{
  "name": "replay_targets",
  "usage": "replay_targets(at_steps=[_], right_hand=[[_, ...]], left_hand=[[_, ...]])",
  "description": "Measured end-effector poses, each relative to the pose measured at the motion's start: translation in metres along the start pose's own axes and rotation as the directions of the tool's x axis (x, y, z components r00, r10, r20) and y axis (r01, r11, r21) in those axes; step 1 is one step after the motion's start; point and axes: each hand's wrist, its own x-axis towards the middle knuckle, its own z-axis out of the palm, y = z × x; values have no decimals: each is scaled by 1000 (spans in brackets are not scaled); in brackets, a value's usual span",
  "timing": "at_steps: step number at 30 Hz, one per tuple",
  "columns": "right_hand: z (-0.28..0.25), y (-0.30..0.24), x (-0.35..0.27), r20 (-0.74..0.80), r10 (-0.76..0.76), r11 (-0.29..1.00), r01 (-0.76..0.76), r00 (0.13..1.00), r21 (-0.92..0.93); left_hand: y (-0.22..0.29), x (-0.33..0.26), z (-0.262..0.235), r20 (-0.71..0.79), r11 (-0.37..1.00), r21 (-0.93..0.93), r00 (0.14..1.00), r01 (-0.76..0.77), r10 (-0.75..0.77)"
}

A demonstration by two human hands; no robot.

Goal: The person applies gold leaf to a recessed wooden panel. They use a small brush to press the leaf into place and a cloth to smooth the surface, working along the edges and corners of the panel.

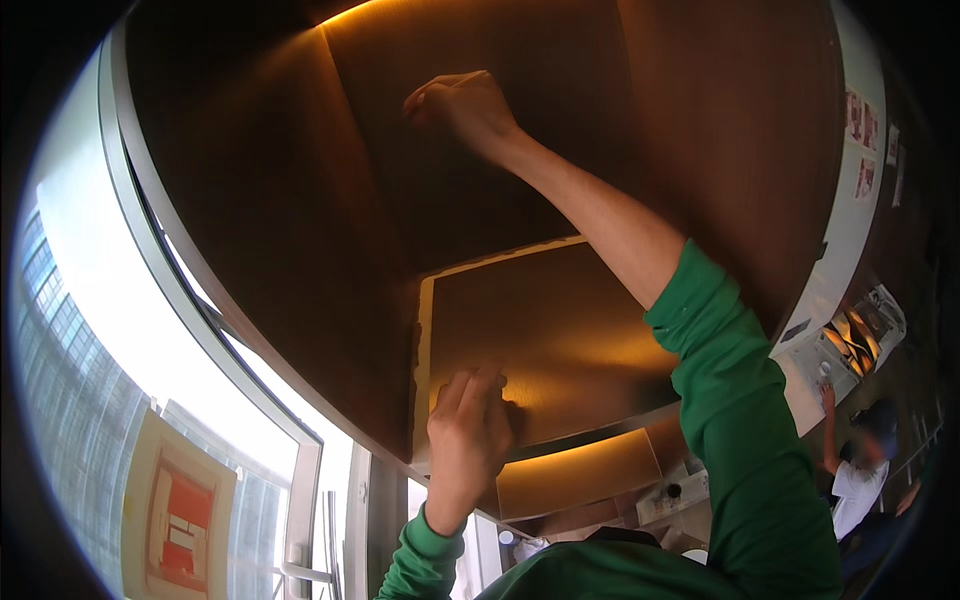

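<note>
Handwork at brown panelling (720, 120) seems in hand: right hand (468, 108) raised, left hand (465, 435) lower, fingers curled, any pinch unclear; next move probably calls for controlled contact.

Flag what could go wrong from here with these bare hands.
1. The left hand is close to the ragged pale edge bordering the lower brown panel; bare skin might scrape or snag there.
2. The right hand is raised in front of dark panelling; in that dim area, a misjudged reach could knock the knuckles.
</note>
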Motion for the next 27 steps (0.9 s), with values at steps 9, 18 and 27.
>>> replay_targets(at_steps=[9, 18, 27], right_hand=[[12, 8, 29, -74, -143, 981, 151, 987, 122], [15, 21, 36, -80, -134, 986, 141, 988, 91], [15, 27, 28, -4, -121, 992, 121, 993, 38]], left_hand=[[7, 3, 0, -56, 997, 43, 997, 58, -56], [8, 3, 1, -62, 992, 33, 991, 119, -117], [8, 1, 1, -55, 985, 29, 984, 173, -171]])
